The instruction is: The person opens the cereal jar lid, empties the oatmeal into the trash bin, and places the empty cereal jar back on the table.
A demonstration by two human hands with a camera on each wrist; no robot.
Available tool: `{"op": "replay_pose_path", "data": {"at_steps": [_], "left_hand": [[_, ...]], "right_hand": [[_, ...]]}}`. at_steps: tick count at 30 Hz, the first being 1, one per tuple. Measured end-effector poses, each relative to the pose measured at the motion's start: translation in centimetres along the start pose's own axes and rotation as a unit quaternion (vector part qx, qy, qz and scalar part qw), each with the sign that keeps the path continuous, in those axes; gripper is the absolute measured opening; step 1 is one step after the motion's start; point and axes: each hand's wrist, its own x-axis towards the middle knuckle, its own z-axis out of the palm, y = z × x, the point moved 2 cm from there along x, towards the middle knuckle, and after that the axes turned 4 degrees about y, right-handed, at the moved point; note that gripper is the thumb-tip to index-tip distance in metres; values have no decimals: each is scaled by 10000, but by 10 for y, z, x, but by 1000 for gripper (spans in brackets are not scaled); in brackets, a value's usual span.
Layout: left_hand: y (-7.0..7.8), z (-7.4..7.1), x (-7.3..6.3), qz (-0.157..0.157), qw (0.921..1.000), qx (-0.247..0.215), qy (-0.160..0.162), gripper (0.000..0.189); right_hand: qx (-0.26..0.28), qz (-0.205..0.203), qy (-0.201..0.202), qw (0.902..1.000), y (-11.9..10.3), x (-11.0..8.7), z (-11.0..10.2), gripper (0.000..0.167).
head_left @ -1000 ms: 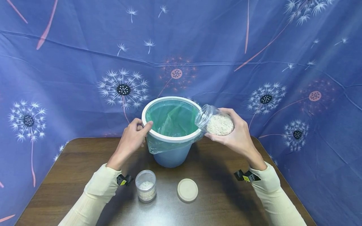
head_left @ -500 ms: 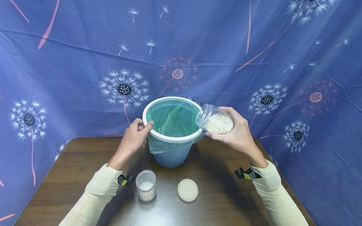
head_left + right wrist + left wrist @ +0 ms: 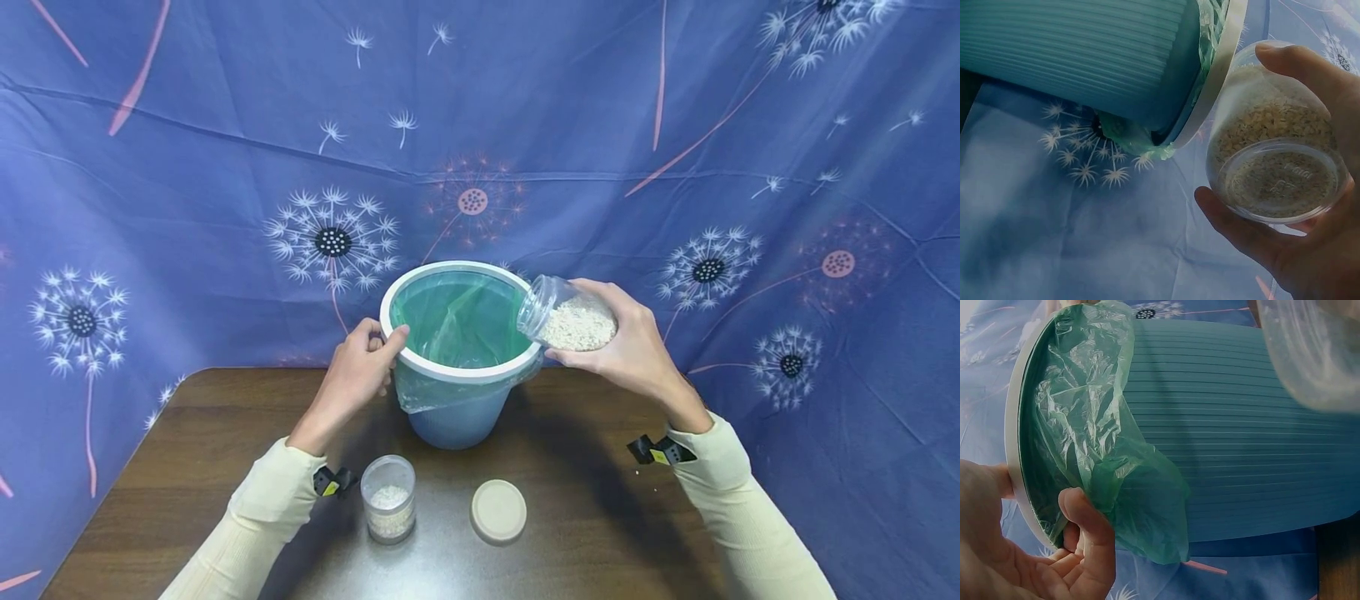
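A blue waste bin (image 3: 457, 425) with a white rim stands on the table, lined with a green plastic bag (image 3: 1085, 400) folded over its outside. My left hand (image 3: 356, 362) grips the rim at the left, thumb on top and fingers curled below. In my right hand (image 3: 633, 346) is a clear jar (image 3: 1272, 131), tilted on its side with its mouth at the rim's right edge. Pale flakes, like oats, lie inside the jar (image 3: 581, 323), short of its mouth. The bottom of the bag is out of sight.
Nearer to me stands an open clear jar (image 3: 389, 500), partly filled with pale flakes. A round cream lid (image 3: 498, 511) lies to its right on the brown wooden table (image 3: 217, 467). A blue dandelion-print cloth (image 3: 555, 100) hangs behind.
The jar in my right hand has tipped slightly further, and its flakes have shifted a little. Tiny pale specks now show near the right wrist. My left hand stays on the rim.
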Motion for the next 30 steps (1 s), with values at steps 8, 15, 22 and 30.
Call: {"op": "replay_pose_path", "data": {"at_steps": [8, 15, 22, 30], "left_hand": [[-2, 2, -1, -30, 10000, 37, -16, 48], [-2, 3, -2, -69, 10000, 18, -14, 46], [-1, 2, -2, -44, 10000, 0, 21, 43], [1, 1, -1, 12, 10000, 19, 25, 43]], "right_hand": [[-27, -29, -339, 9994, 1, 5, -2, 93], [-30, -283, -502, 9983, -1, 12, 1, 89], [-53, -544, -580, 9968, -2, 21, 3, 91], [-47, -670, -686, 9954, -4, 27, 3, 90]]}}
